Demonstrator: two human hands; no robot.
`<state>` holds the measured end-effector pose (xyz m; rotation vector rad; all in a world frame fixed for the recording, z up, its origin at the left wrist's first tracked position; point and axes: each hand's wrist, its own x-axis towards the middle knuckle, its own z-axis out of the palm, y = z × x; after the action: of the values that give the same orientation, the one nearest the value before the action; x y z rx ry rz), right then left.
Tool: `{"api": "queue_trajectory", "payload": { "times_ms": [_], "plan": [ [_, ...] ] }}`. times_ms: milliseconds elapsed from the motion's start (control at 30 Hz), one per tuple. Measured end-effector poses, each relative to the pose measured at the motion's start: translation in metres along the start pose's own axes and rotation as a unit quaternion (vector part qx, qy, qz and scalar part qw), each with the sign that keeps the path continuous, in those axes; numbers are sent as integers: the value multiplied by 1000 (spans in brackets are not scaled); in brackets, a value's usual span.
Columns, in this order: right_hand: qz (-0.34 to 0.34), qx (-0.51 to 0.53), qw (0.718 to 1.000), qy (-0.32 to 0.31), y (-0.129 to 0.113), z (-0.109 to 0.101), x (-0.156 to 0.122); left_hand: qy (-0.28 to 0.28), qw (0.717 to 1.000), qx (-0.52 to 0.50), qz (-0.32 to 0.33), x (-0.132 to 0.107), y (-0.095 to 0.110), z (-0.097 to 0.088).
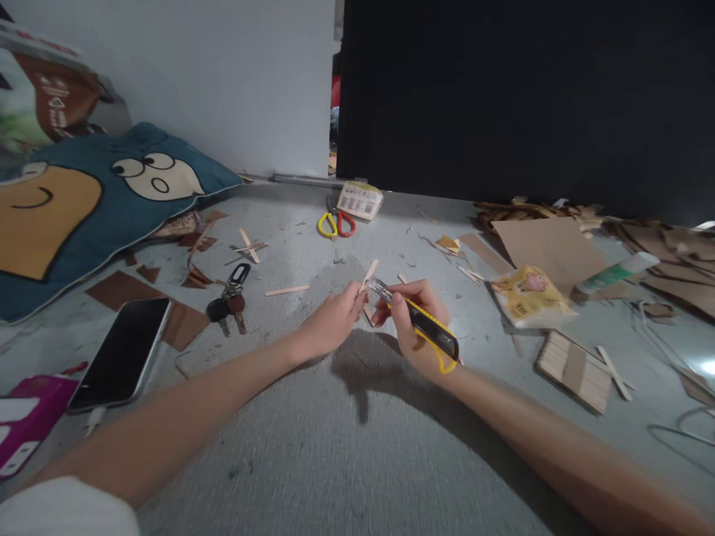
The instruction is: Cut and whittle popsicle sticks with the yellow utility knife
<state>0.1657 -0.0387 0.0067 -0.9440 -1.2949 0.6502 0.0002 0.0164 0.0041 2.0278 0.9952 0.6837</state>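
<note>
My left hand (337, 320) pinches a wooden craft stick (369, 272) that points up and away from me. In my right hand (418, 316) is a yellow and black box cutter (430, 326), its metal end against or very close to the stick, just beyond my left fingertips. Whether the blade touches the wood I cannot tell. A yellow loop hangs from the cutter's rear end. Below the fingers, part of another stick (369, 316) shows between the hands. One loose stick (287, 290) lies on the grey surface left of my left hand.
Scissors (336, 222) with red and yellow handles lie ahead, beside a small packet (360, 201). Leftward are keys (228, 307), a phone (121, 353) and a blue cushion (112, 193). To the right are a yellow packet (530, 296), a glue stick (617, 272) and bundled sticks (574, 370).
</note>
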Motion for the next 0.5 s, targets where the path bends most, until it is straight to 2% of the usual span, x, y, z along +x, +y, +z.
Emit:
{"api": "queue_trajectory", "payload": {
  "times_ms": [500],
  "plan": [
    [10,-85,996,-21,5,-2,-5,-2,1000,13,1,1,-3,1]
  ]
}}
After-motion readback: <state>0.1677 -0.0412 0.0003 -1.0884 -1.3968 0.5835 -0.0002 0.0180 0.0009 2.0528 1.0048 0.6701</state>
